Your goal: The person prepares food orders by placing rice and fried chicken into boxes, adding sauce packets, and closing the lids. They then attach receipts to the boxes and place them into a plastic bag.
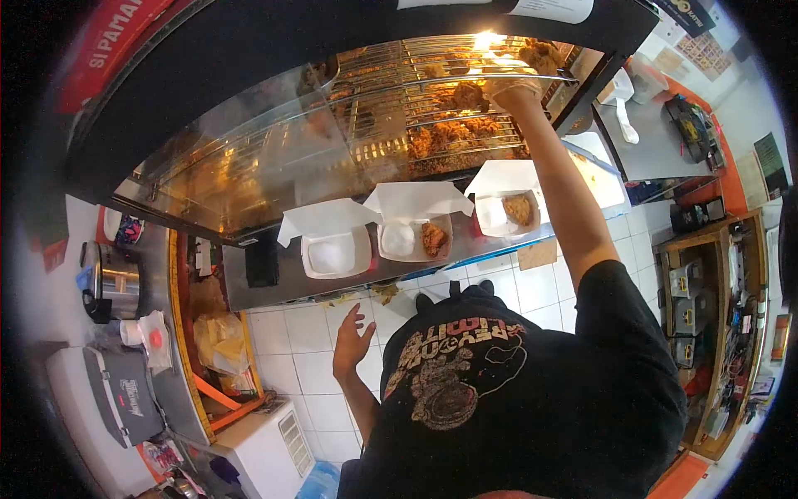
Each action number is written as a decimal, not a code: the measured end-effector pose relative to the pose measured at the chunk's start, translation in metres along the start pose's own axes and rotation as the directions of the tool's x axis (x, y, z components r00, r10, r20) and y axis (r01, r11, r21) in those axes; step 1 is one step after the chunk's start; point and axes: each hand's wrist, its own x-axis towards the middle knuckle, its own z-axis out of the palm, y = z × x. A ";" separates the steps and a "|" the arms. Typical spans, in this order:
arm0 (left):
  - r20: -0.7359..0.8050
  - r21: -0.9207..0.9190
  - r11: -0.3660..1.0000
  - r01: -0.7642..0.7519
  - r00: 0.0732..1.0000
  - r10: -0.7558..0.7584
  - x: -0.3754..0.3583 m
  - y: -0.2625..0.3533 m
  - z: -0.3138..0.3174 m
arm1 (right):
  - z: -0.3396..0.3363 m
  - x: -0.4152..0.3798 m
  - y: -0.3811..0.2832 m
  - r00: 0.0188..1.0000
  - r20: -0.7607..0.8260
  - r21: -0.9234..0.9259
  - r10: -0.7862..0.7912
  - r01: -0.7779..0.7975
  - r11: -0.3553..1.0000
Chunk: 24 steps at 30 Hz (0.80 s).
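My right hand reaches into the lit glass display warmer, among pieces of fried chicken on wire racks. Something thin and translucent, like a plastic glove, covers it; glare and the rack bars hide its fingers, so I cannot tell what it grips. My left hand hangs below the counter edge with fingers apart, holding nothing. Three open white boxes stand in a row before the warmer. The left box contains a white mound like rice, the middle box a similar mound plus fried chicken, and the right box a chicken piece.
A metal counter runs under the boxes, above a white tiled floor. To the left are a large metal pot and a grey bag. Wooden shelves stand at right, near a side table.
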 end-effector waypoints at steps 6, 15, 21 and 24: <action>-0.039 -0.036 0.999 0.024 0.999 -0.026 -0.006 -0.011 -0.001 | -0.015 -0.022 -0.004 0.960 -0.226 -0.012 -0.166 0.167 0.986; -0.016 -0.023 0.998 0.062 0.998 -0.062 -0.003 -0.002 -0.005 | -0.053 -0.084 -0.002 0.948 0.244 0.959 0.205 -0.267 0.094; -0.007 0.011 1.000 -0.003 1.000 0.003 0.010 0.003 -0.004 | -0.079 -0.127 0.003 0.947 0.272 0.441 -0.170 -0.280 -0.853; -0.005 0.033 0.999 -0.030 1.000 0.030 0.016 0.003 -0.002 | -0.101 -0.148 -0.024 0.967 0.171 0.135 -0.189 -0.213 -0.968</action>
